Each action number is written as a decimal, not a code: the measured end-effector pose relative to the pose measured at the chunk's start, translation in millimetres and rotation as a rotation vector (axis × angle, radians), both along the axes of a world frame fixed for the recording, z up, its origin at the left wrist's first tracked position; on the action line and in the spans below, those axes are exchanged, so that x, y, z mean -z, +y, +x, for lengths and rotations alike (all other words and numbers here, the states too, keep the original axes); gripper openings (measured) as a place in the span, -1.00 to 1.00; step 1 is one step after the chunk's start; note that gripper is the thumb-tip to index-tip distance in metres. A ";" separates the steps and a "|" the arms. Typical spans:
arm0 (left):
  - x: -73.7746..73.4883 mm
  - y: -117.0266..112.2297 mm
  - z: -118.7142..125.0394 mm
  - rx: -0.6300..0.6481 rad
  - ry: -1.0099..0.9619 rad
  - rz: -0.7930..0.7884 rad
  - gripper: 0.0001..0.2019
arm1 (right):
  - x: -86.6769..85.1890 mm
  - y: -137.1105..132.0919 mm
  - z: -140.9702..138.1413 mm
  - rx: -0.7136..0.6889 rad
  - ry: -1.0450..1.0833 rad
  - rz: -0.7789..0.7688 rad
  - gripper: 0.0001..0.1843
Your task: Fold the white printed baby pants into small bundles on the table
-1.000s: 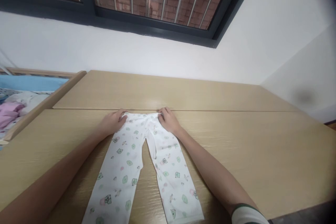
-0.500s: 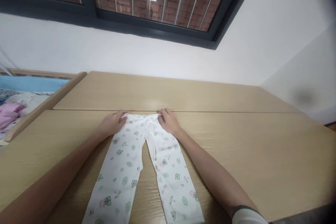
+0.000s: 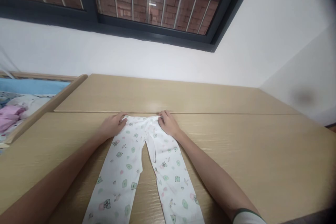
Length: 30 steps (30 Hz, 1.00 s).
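A small pair of white baby trousers (image 3: 136,161) with green and pink prints lies flat on the light wooden table (image 3: 236,154), legs spread toward me. My left hand (image 3: 112,126) pinches the left corner of the waistband. At the waistband's right corner, my right hand (image 3: 169,124) has its fingers closed on the cloth. Both forearms reach in from the bottom edge on either side of the trousers.
A wooden-framed cot (image 3: 39,105) stands at the left with blue lining and pink and white clothes (image 3: 10,115) inside. A white wall and a dark-framed barred window (image 3: 147,3) rise behind the table. A seam runs across the tabletop just beyond the waistband.
The hands and the trousers have stayed as they were. Only the view has tipped slightly, so everything sits a little lower in the picture.
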<state>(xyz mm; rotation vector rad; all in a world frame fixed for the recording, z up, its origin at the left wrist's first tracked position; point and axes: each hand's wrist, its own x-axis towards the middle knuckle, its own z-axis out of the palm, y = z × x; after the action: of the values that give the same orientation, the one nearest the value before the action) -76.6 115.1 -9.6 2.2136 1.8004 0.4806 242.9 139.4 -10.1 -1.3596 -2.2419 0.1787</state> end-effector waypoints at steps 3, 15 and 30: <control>0.0 0.1 -0.4 0.002 0.000 0.002 -0.56 | 0.1 -0.1 0.0 -0.003 0.008 -0.004 -0.84; -2.8 -1.2 0.8 0.000 -0.008 -0.016 -0.55 | -3.6 -1.9 -0.6 -0.006 0.022 -0.026 -0.83; -3.2 -2.8 1.0 0.001 -0.002 -0.008 -0.55 | -2.6 -0.8 -0.4 -0.016 0.032 -0.022 -0.84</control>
<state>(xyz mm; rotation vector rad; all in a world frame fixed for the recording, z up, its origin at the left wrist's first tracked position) -75.6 112.3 -6.4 2.2080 1.7972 0.4746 242.6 138.6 -7.5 -1.3414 -2.2306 0.2302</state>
